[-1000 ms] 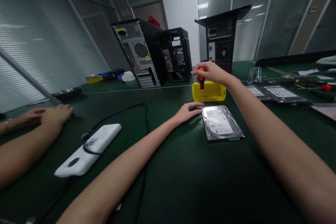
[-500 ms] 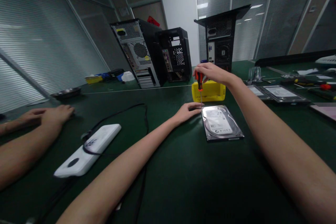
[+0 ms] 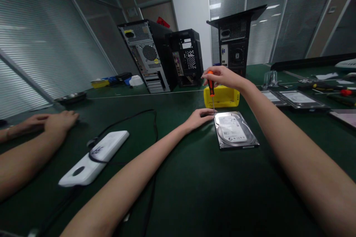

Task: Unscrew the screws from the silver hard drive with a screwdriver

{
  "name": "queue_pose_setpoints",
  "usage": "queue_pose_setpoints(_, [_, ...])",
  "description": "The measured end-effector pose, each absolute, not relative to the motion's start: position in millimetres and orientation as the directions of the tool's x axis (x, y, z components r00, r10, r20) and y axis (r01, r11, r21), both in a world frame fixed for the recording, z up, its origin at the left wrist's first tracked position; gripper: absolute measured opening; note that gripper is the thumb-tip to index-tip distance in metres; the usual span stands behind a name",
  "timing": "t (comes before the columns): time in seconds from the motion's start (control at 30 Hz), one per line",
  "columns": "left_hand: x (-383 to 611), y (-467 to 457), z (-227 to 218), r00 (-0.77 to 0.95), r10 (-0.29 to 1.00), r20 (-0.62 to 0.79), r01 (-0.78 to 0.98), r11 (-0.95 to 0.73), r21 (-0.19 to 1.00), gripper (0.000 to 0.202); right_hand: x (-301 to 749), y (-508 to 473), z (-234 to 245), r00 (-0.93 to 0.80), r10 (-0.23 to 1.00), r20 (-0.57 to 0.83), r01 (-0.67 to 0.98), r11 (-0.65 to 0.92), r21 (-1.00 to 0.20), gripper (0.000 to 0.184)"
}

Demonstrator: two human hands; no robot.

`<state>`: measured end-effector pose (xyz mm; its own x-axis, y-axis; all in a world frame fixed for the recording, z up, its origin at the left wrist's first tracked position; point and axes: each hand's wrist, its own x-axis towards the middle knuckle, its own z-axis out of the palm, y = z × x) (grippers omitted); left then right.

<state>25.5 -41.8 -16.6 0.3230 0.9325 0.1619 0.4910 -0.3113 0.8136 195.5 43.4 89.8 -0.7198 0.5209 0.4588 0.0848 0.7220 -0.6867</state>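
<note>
A silver hard drive [image 3: 235,130] lies flat on the green table [image 3: 194,185]. My right hand [image 3: 224,77] is closed round the top of an orange-and-black screwdriver [image 3: 211,86], held upright with its tip on the drive's far left corner. My left hand [image 3: 198,117] rests on the table against that same corner, fingers pinched at the drive's edge beside the tip. A yellow tray [image 3: 221,97] stands just behind the drive.
Another person's hands [image 3: 52,122] rest on the table at the left. A white device [image 3: 93,158] with a black cable lies near me. Three computer cases [image 3: 167,57] stand at the back. More drives [image 3: 294,99] and tools [image 3: 333,89] lie at the right.
My right hand has shifted slightly on the screwdriver handle, which stays upright on the drive's corner. My left hand has not moved.
</note>
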Motion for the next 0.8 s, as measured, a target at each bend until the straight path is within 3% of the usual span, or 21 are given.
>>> queue_pose_setpoints(0.13, [26.1, -43.1, -15.0, 0.321, 0.934, 0.157, 0.505, -0.309, 0.806, 0.034, 196.6, 39.1, 90.8, -0.693, 0.511, 0.509, 0.106, 0.77, -0.629, 0.043])
queue_pose_setpoints(0.23, [25.8, -42.9, -15.0, 0.321, 0.934, 0.158, 0.504, -0.309, 0.807, 0.034, 196.1, 39.1, 90.9, -0.67, 0.505, 0.543, 0.13, 0.801, -0.584, 0.039])
queue_pose_setpoints(0.33, [25.0, -41.5, -16.8, 0.326, 0.931, 0.166, 0.485, -0.315, 0.816, 0.034, 194.7, 40.2, 90.7, -0.675, 0.526, 0.517, 0.144, 0.782, -0.607, 0.035])
queue_pose_setpoints(0.53, [24.3, -39.5, -21.0, 0.321, 0.933, 0.161, 0.421, -0.292, 0.859, 0.039, 193.5, 41.0, 89.6, -0.636, 0.579, 0.51, 0.173, 0.751, -0.637, 0.044])
queue_pose_setpoints(0.8, [24.5, -40.8, -19.4, 0.319, 0.935, 0.155, 0.43, -0.289, 0.855, 0.039, 196.6, 38.8, 95.8, -0.685, 0.571, 0.453, 0.158, 0.723, -0.672, 0.039])
